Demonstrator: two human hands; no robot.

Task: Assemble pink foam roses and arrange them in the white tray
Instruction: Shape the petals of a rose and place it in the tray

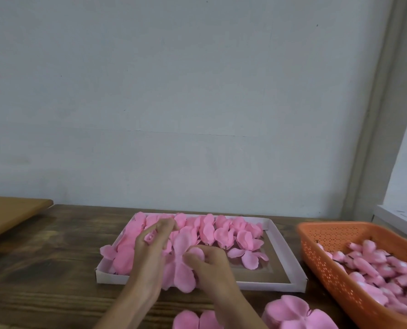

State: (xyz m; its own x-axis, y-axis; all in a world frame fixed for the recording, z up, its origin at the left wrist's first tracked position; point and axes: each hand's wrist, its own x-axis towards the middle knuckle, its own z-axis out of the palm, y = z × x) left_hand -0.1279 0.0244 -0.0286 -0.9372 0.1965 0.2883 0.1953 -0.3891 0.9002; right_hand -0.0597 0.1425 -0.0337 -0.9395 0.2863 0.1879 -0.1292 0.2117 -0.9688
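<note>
Low in the head view, on a dark wooden desk [43,257], a white tray [285,252] sits against the wall, its far half packed with pink foam petals [221,231]. Over its near left corner both hands meet. The left hand [150,255] has its fingers [167,225] curled round a small rose bud [149,237], though blur makes the exact grip hard to read. The right hand [209,269] pinches a flat petal piece [182,267] between thumb and bent fingers; the piece hangs over the tray's front wall and hides it there. Both forearms run off the bottom edge.

At right, an orange perforated basket [340,236], cut by the frame, holds more buds on dark stems [376,264]. Two petal stacks [290,312] lie on the desk near the bottom, partly cropped. A lighter wooden board [7,212] shows at far left.
</note>
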